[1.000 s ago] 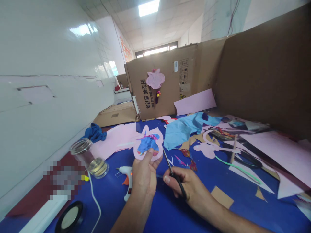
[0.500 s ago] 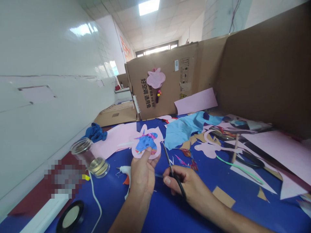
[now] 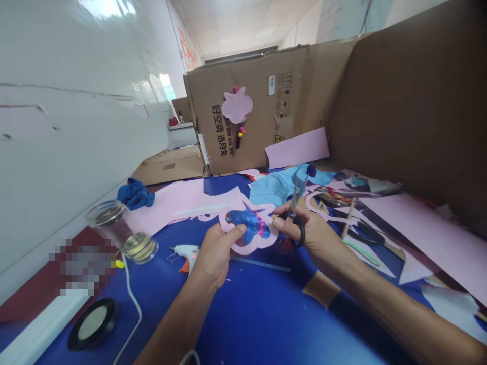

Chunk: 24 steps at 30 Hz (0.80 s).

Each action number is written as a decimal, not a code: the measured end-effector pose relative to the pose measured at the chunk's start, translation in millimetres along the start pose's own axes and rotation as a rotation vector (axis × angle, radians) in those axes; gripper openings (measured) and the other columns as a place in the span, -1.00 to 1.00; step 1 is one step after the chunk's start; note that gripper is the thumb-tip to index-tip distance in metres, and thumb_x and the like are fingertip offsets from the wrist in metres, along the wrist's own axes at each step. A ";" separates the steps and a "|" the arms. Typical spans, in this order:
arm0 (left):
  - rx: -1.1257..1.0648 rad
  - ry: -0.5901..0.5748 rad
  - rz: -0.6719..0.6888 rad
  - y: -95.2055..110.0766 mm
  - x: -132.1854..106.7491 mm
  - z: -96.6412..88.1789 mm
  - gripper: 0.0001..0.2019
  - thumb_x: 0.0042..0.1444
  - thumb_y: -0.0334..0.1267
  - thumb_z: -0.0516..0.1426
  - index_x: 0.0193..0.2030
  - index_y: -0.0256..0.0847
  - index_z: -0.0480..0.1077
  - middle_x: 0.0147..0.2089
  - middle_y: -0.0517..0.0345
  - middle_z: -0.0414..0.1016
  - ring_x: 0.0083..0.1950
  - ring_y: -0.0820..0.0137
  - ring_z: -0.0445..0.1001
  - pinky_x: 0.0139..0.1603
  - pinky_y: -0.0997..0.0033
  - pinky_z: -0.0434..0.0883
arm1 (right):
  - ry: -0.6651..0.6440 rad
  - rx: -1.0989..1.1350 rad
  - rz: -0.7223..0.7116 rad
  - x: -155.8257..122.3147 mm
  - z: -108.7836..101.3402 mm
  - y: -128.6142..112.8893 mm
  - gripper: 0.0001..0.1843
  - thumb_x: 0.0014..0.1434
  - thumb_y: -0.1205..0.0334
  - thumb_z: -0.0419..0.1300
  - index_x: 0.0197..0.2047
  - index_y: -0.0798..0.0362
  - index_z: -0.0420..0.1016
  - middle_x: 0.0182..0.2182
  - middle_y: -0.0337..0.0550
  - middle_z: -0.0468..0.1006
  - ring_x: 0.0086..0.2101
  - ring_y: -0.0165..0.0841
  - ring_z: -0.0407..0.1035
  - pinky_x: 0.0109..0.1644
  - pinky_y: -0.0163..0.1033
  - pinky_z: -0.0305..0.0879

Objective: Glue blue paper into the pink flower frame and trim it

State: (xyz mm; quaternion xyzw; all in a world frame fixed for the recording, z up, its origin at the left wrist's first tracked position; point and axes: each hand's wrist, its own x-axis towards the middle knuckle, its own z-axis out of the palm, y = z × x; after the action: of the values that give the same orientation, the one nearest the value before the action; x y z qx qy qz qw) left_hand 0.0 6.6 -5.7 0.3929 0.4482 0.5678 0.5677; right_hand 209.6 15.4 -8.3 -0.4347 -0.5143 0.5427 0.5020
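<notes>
My left hand (image 3: 218,251) pinches a pink paper cutout with a wavy outline, its thumb lying on the shiny blue fabric shape (image 3: 249,223) in the middle. The fabric carries a magenta band and a pointed tip. Black-handled scissors (image 3: 300,233) are in my right hand (image 3: 314,230), blades pointing up and spread apart. That hand's thumb and finger also meet the cutout's right edge. Below the cutout, a thin translucent stick (image 3: 262,264) lies on the blue table. A white glue gun (image 3: 186,251) with an orange trigger rests left of my left hand.
A clear jar (image 3: 133,238) and a round black-rimmed object (image 3: 92,323) stand at left, near a white cord (image 3: 133,304). Pink paper (image 3: 175,203) and light blue cloth (image 3: 272,187) lie behind. Paper scraps (image 3: 414,266) cover the right. A cardboard wall (image 3: 258,121) closes the back.
The cutout has been turned in my left hand. My right hand has come up to its edge, and the scissors have swung away to point upward. The view has shifted a little.
</notes>
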 end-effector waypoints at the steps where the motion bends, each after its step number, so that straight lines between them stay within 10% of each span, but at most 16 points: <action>1: 0.022 -0.030 -0.004 -1.9 -0.4 0.1 -0.75 -0.06 -0.19 0.45 -0.40 -0.27 0.52 -0.45 0.21 0.49 -0.41 0.49 0.39 -0.32 0.47 0.37 | -0.008 0.008 0.012 -1.3 1.8 0.1 -0.47 0.04 -0.11 0.52 -0.05 -0.03 0.51 -0.44 -0.31 0.54 -0.51 -0.39 0.36 -0.48 -0.31 0.24; 7: -0.013 -0.109 -0.045 -1.8 -4.3 2.1 -0.78 0.00 -0.21 0.44 -0.34 -0.27 0.55 -0.41 0.20 0.51 -0.38 0.50 0.40 -0.26 0.47 0.38 | -0.004 0.081 0.005 -7.5 15.6 3.6 -0.63 -0.05 0.10 0.56 -0.31 0.04 0.51 -0.53 -0.34 0.50 -0.52 -0.45 0.28 -0.45 -0.33 0.18; 24: 0.047 -0.170 -0.141 -5.8 -15.3 16.9 -0.66 -0.15 -0.24 0.50 -0.22 -0.31 0.64 -0.29 -0.04 0.67 -0.35 0.38 0.58 -0.26 0.42 0.49 | 0.179 0.174 -0.017 -6.1 16.6 7.5 -0.63 -0.02 0.06 0.50 -0.25 0.02 0.47 -0.48 -0.33 0.47 -0.53 -0.43 0.23 -0.50 -0.31 0.16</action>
State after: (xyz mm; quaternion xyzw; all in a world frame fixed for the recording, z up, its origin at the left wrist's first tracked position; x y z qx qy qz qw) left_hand 18.6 -7.9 -5.4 0.4203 0.4383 0.4804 0.6328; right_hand 193.1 7.5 -14.5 -0.4318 -0.4219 0.5401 0.5863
